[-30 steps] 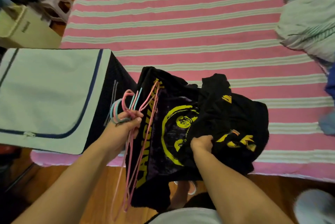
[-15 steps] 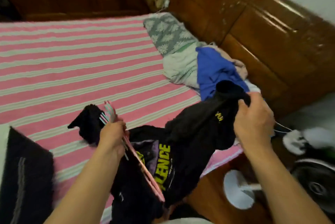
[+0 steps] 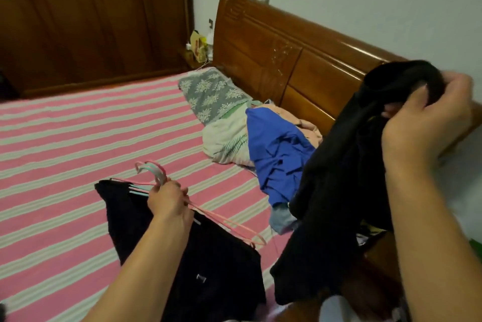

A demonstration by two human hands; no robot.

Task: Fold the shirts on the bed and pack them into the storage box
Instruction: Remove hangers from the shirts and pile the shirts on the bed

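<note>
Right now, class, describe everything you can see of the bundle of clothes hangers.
The bundle of thin pink and pale blue plastic clothes hangers is gripped near the necks by the left hand. The curved hooks stick up and away past the fingers; pink shoulder bars slant down to the right, lying over black cloth on the pink striped bed sheet. How many hangers there are is unclear.

A: Where am I working?
B: My bedroom at home. Bed (image 3: pixel 78 139) with pink striped sheet, carved wooden headboard (image 3: pixel 273 55), wardrobe (image 3: pixel 91 16) behind, pillow (image 3: pixel 211 94), clothes pile (image 3: pixel 276 144), small nightstand (image 3: pixel 190 57) with clutter.
</note>
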